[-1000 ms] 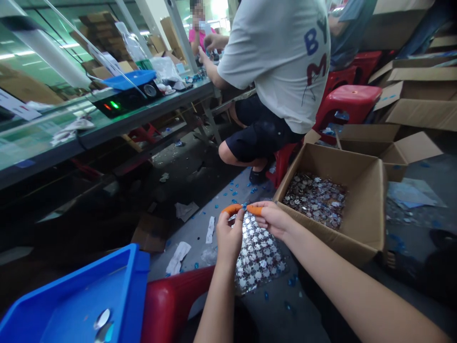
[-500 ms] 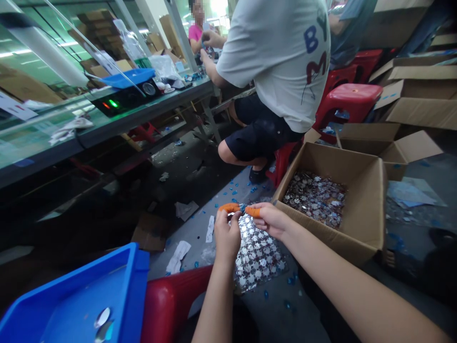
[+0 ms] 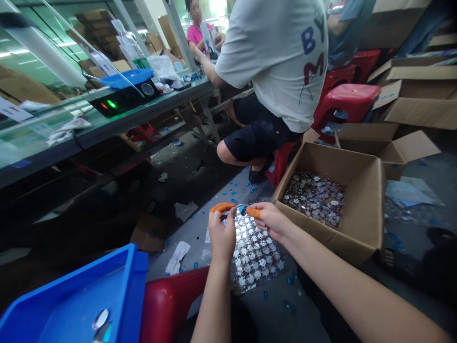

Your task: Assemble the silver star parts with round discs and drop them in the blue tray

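Observation:
My right hand [image 3: 273,220], with an orange cover on its forefinger, pinches a small blue piece [image 3: 243,209] at the fingertips. Just left of it is my left hand [image 3: 222,233], also with an orange-covered finger. Its thumb and forefinger close together at the tips; whatever lies between them, if anything, is too small to make out. A gap separates the left fingertips from the blue piece. Below both hands lies a sheet [image 3: 255,257] covered with rows of shiny silver, flower-shaped pieces.
An open cardboard box [image 3: 360,190] at the right holds a heap of small shiny pieces. A blue tray [image 3: 71,290] with round pieces stands at lower left, beside a red stool [image 3: 171,300]. A person in a white shirt [image 3: 271,62] sits ahead by a workbench [image 3: 107,128].
My left hand has moved a little left, away from the blue piece, so a gap now shows between the hands. My right hand stays nearly where it was.

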`<state>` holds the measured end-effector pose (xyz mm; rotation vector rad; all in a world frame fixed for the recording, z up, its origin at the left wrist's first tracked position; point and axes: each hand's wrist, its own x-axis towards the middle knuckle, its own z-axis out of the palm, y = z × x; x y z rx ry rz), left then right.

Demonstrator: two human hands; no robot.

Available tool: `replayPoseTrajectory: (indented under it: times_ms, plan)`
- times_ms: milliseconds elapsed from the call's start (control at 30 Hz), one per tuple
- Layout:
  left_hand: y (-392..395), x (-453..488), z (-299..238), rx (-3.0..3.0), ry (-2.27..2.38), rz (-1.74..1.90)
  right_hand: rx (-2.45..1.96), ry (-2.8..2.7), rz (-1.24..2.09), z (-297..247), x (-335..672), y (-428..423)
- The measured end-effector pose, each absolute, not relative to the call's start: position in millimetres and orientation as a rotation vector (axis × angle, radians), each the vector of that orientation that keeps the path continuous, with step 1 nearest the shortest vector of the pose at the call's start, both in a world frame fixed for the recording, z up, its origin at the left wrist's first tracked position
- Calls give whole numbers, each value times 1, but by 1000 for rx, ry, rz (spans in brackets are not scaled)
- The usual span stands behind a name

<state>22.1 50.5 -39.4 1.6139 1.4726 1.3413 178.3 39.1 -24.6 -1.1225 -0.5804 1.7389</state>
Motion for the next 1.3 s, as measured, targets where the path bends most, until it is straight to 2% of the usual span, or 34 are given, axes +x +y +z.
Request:
replayPoseTrajectory:
  times_ms: [133, 267, 533, 867, 1300]
  plan:
    - [54, 18, -37, 935, 1329, 1038, -1300, -1339, 870, -26, 179, 32]
    - [51, 15, -27, 660, 1152, 856, -1269, -1800, 557, -24, 180, 24]
    - [47, 7, -24, 674, 1134, 850, -1292, -2005, 463, -22, 176, 23]
    - [51, 3, -14, 307, 955, 851, -1191, -1995, 430, -27, 177, 23]
    - [53, 5, -14, 187, 944, 946, -1170, -1964, 458, -26, 177, 23]
